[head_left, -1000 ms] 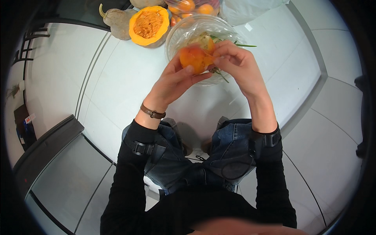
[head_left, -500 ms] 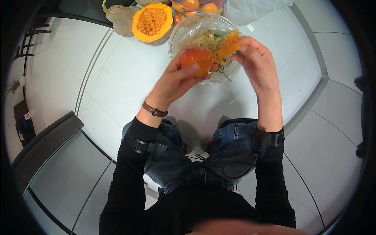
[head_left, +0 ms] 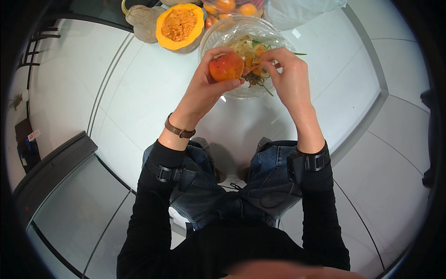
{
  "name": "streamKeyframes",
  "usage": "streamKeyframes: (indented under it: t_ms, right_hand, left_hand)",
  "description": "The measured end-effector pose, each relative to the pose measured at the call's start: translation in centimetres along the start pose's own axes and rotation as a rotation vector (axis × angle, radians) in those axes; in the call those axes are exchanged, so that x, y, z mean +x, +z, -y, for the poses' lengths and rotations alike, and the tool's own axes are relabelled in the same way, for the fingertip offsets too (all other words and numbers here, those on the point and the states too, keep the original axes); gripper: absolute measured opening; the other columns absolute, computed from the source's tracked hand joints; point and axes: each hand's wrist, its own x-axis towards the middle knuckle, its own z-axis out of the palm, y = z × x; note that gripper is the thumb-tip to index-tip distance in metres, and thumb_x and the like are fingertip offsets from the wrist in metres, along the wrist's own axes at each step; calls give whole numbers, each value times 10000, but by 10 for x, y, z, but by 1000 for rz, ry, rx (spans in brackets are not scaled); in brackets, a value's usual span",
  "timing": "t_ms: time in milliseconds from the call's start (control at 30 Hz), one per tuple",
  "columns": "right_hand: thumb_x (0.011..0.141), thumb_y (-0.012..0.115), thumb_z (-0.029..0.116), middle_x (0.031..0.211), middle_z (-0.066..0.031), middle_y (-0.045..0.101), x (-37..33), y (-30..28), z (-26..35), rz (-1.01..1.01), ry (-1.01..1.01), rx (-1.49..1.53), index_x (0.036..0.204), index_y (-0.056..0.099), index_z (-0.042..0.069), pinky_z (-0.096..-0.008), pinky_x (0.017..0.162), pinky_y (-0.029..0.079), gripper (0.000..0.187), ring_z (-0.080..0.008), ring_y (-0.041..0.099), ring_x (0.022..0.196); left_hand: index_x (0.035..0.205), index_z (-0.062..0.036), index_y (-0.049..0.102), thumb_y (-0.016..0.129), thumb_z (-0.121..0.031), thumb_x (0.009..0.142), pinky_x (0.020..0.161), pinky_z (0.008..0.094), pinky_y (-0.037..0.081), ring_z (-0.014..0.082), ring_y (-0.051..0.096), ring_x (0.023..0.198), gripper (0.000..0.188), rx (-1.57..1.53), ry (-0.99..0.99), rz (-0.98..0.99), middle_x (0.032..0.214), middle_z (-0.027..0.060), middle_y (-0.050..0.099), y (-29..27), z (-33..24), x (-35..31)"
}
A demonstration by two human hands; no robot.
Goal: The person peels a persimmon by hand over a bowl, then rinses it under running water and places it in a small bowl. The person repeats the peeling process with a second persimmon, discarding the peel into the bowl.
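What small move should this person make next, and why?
Perhaps use the right hand to peel skin from the fruit: its visible side looks largely unpeeled, the left hand holds it, and the bowl beneath contains scraps.

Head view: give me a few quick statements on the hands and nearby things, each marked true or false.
1. The left hand holds an orange-red fruit. True.
2. The right hand rests on the knee. False: the right hand has its fingertips over the clear bowl.
3. A bag of orange fruit lies beyond the bowl. True.
4. The cut pumpkin lies right of the bowl. False: the cut pumpkin lies left of it.
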Motion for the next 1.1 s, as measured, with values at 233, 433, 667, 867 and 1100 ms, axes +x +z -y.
streamKeyframes:
  t_ms: [233,433,667,867,1100]
  right_hand:
    - [857,656,-26,1004,-156,702,0,-2,-4,33,-141,-131,1075,685,5,-453,742,554,222,-362,692,893]
    - [918,627,-5,1021,-176,757,-5,-2,0,149,41,-209,1285,532,91,-445,719,561,392,-382,722,831]
    - [893,732,81,836,-89,730,0,4,-5,62,-51,-380,1070,677,79,-398,687,555,185,-301,693,744]
    - [843,732,20,938,-62,677,4,3,-3,6,-251,-284,943,763,58,-389,785,546,111,-285,632,853]
    - [789,750,-2,942,-57,650,-1,2,18,-23,-328,-32,958,756,44,-375,778,546,175,-279,618,887]
  left_hand:
    - [1435,-112,430,671,114,904,1085,394,531,283,570,1326,625,159,30,-31,1422,113,496,-3,5,1]
    - [1418,-100,447,698,109,889,1070,374,542,245,579,1288,622,234,80,-43,1388,101,498,-4,8,1]
    - [1403,-98,463,741,64,873,1069,326,521,205,564,1272,620,241,72,-64,1364,77,503,-3,7,0]
    - [1374,-83,482,782,12,860,1056,294,503,166,577,1203,602,333,112,-82,1335,69,515,-2,7,-1]
    - [1270,-65,525,808,-57,826,984,305,512,150,579,1131,526,296,116,-130,1217,61,595,1,16,2]
